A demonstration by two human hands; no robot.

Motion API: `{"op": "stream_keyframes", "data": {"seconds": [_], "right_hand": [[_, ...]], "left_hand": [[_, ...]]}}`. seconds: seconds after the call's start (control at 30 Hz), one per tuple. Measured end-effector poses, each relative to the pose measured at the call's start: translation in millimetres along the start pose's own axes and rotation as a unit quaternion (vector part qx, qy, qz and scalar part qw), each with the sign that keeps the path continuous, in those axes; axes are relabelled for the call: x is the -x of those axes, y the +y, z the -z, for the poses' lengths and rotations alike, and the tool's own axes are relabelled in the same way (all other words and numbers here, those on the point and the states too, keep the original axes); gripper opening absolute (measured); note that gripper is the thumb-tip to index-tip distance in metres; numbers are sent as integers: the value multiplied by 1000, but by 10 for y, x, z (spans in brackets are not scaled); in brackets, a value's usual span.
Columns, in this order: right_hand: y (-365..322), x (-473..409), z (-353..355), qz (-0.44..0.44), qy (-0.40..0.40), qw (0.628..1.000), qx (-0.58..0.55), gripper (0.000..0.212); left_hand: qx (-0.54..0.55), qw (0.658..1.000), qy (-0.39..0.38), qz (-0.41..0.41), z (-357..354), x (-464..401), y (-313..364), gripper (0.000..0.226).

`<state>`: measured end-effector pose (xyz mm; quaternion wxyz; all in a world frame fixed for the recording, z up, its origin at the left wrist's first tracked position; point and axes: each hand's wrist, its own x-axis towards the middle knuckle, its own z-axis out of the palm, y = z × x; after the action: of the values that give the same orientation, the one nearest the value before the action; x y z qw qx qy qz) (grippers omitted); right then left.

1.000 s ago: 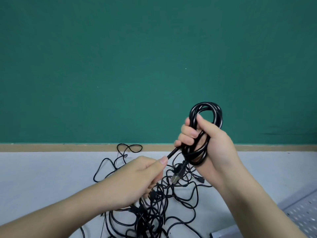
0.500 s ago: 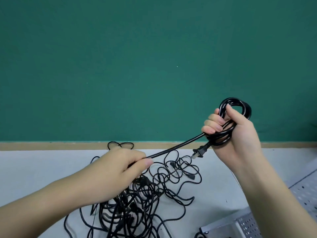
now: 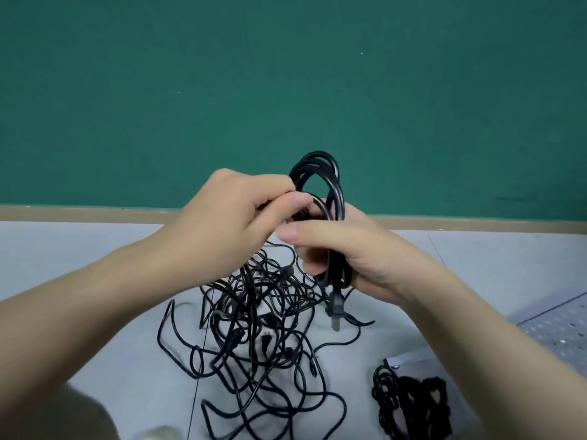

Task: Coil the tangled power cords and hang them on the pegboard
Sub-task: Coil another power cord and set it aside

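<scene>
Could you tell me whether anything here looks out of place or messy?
Yes: the tangled cords lie in a knotted heap on the white table, not coiled. The right hand grips a neat coil while the left hand pinches its cord.

No text, label, brand, number or sign can be read on anything in this view.

Even, soft light, faint shadows, wide-angle bowing at edges — slight motion blur, lower-left corner smeared.
</scene>
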<state>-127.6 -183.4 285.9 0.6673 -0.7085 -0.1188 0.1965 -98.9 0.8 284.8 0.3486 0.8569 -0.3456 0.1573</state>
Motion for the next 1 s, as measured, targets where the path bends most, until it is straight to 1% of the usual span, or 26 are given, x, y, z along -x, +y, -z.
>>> {"op": "stream_keyframes", "data": {"seconds": [0.07,0.1,0.13,0.2,0.3,0.37,0.43,0.5,0.57,0.63,0.7,0.77,0.8,0.87,0.9,1.0], "right_hand": [[17,-12,15,-48,-2,999,3,24],[18,-6,27,-75,-17,997,-11,26],[21,0,40,-105,-46,992,-43,29],[-12,23,44,-152,-116,970,-148,35],[-55,50,74,-138,-199,932,-271,34],[-93,48,121,-108,-217,916,-321,29],[-136,41,192,-69,-197,915,-345,29],[-171,49,287,-36,-179,911,-369,27],[-184,65,376,-14,-170,899,-402,26],[-190,69,437,-2,-147,899,-414,26],[-178,45,478,12,-75,926,-371,25],[-147,23,495,18,21,957,-289,21],[-118,11,484,14,58,965,-254,17],[-60,-18,406,3,87,973,-215,12],[-35,-31,355,-1,89,975,-205,15],[13,-81,225,9,98,974,-206,23]], "left_hand": [[-19,999,16,26,-9,13,-53,45],[-28,999,21,39,-16,20,-78,47],[-34,998,21,50,-30,27,-102,52],[-20,997,22,69,-58,38,-112,62],[92,989,22,115,-63,7,-93,66],[169,976,-12,136,-84,-10,-144,68],[215,960,-75,163,-147,6,-229,69],[249,935,-158,199,-245,56,-301,70],[246,918,-232,209,-340,104,-345,71],[222,913,-265,218,-395,121,-378,68],[230,911,-249,237,-415,113,-394,58],[278,904,-201,256,-391,83,-357,52],[303,899,-177,261,-376,71,-328,52],[335,895,-146,256,-349,47,-238,52],[352,892,-137,249,-335,38,-176,51],[395,877,-142,234,-294,16,17,51]]}}
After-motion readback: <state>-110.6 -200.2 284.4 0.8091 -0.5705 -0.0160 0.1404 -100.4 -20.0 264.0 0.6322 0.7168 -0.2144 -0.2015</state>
